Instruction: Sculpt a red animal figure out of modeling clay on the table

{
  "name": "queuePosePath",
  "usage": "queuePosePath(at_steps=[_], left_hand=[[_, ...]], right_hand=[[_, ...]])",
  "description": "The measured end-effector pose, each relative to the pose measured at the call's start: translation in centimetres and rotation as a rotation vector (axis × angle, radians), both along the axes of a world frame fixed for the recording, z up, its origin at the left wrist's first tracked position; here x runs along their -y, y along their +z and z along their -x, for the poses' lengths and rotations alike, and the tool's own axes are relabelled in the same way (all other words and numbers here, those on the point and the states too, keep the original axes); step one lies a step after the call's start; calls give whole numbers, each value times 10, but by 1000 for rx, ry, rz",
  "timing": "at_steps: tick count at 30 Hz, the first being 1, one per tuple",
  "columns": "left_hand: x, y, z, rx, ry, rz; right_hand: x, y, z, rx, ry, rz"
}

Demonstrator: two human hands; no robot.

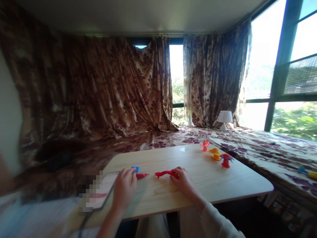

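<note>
Low over the wooden table, my left hand has its fingers closed at the end of a red pointed toy piece, whose tip points right. A blue curved piece shows just beyond those fingertips; whether it is joined to the red one I cannot tell. My right hand pinches the right end of a long, bent red toy piece. Its free left end is forked like a claw or small head and faces the pointed piece across a short gap.
Three small toys stand at the table's far right: a pink one, a yellow one and a red one with blue parts. A tablet-like device lies left of my left hand. A white lamp stands behind on the ledge.
</note>
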State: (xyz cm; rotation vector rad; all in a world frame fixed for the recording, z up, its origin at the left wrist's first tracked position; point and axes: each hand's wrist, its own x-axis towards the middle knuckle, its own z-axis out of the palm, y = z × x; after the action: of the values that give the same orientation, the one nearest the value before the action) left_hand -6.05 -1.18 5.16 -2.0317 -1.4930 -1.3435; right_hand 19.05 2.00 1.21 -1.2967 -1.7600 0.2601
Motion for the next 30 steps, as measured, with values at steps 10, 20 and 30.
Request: queuePosePath(at_steps=[10,20,30], left_hand=[[-17,-4,-14,-318,146,379],[-17,-13,-20,-97,10,398],[-7,-7,-28,-94,5,548]], right_hand=[[-1,-4,0,-40,-17,-83],[21,6,6,-329,103,-268],[36,15,15,-347,192,-227]])
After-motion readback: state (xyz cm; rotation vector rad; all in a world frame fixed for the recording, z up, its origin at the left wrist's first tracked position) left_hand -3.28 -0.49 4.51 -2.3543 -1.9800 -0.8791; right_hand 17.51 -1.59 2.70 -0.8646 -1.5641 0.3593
